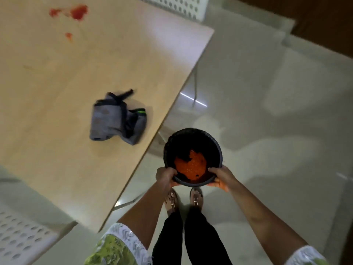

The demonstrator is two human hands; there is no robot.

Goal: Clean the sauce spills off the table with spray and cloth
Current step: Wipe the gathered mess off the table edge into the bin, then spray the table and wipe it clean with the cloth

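Red sauce spills (pixel 78 12) at far desk (pixel 47 77) edge, crumpled grey cloth (pixel 118 119) near right edge, left hand (pixel 165 176) and right hand (pixel 222 177) clasping round black sauce bowl (pixel 193 142) off desk.

Red sauce spills (pixel 78 11) are staining the pale wooden table (pixel 57 73). A grey cloth (pixel 116 119) is showing dark trim. The black bowl (pixel 193 138) is holding orange-red sauce (pixel 191 166).

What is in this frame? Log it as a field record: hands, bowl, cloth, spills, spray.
left hand: grips the bowl's near left rim
right hand: grips the bowl's near right rim
bowl: black, held over the floor just off the table's edge, red sauce inside
cloth: grey, crumpled, lies on the table, untouched
sauce spills: red patches at the far end of the table, not yet wiped
spray: not in view
chairs: white, perforated, one at each end of the table
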